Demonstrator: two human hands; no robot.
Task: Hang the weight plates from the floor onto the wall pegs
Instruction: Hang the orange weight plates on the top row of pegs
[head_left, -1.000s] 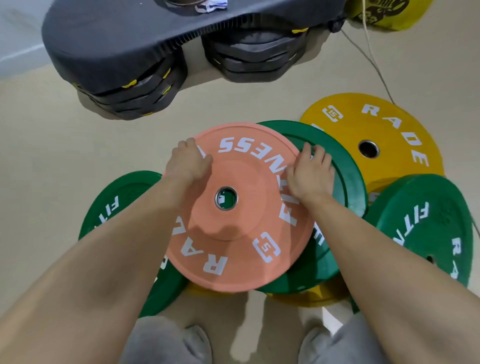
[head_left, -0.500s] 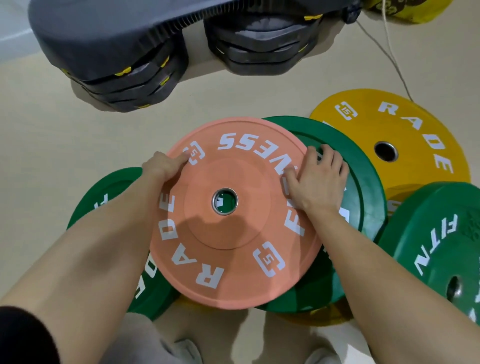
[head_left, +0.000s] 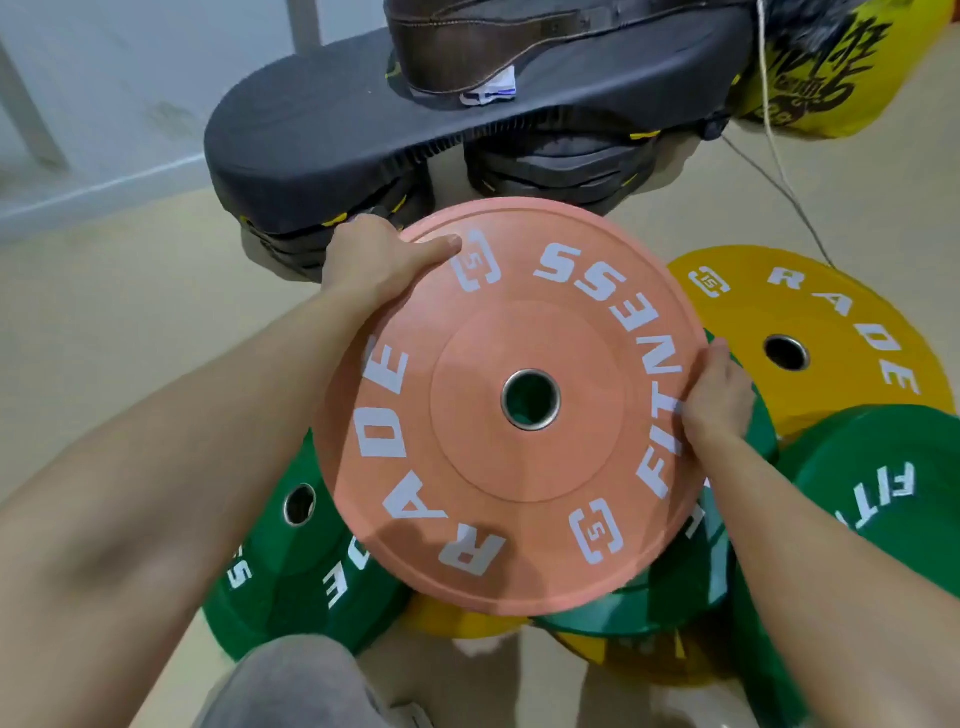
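Slippage risk noted: I see the orange plate (head_left: 467, 447) held tilted over the green plates (head_left: 291, 571), left hand (head_left: 374, 265) clamped on its rim at ten o'clock, right hand (head_left: 719, 397) at three; uneven grip could drop it.

I'm looking down into what reads as a small gym. A salmon plate (head_left: 467, 467), a green plate (head_left: 291, 571) and a yellow plate (head_left: 831, 312) crowd the beige floor (head_left: 130, 312) beside a black step platform (head_left: 311, 130) on stacked risers (head_left: 561, 166), with a leather belt (head_left: 467, 47) lying on it.
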